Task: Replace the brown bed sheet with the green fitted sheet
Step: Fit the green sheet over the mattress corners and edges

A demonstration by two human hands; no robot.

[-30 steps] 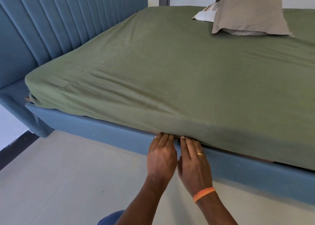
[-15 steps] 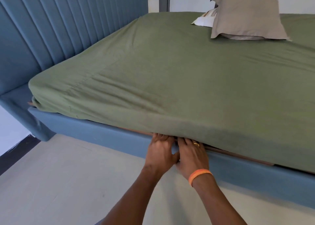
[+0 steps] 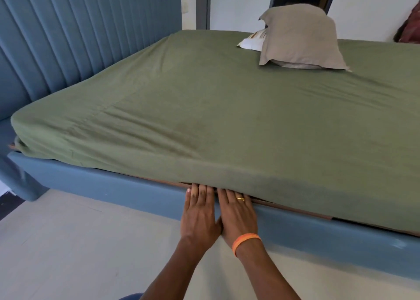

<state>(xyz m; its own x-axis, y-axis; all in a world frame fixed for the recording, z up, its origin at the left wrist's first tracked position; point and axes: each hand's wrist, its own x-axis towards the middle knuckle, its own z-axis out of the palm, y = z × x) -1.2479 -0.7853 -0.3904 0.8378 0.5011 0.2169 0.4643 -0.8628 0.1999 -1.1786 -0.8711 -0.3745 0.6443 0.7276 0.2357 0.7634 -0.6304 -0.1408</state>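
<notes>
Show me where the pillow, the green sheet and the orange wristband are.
pillow (image 3: 300,35), head view, middle of its grey case.
green sheet (image 3: 227,108), head view, flat top of the bed.
orange wristband (image 3: 245,240), head view, band on the right wrist.

I see fingertips of left hand (image 3: 200,211) and right hand (image 3: 237,213) hidden under green fitted sheet (image 3: 227,117) hem; bed's right end cut off.

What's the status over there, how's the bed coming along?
Both hands flat, left hand and right hand side by side, fingertips tucked under the sheet's hem. Green fitted sheet covers the mattress. Grey pillow lies on the sheet, far from the hands.
</notes>
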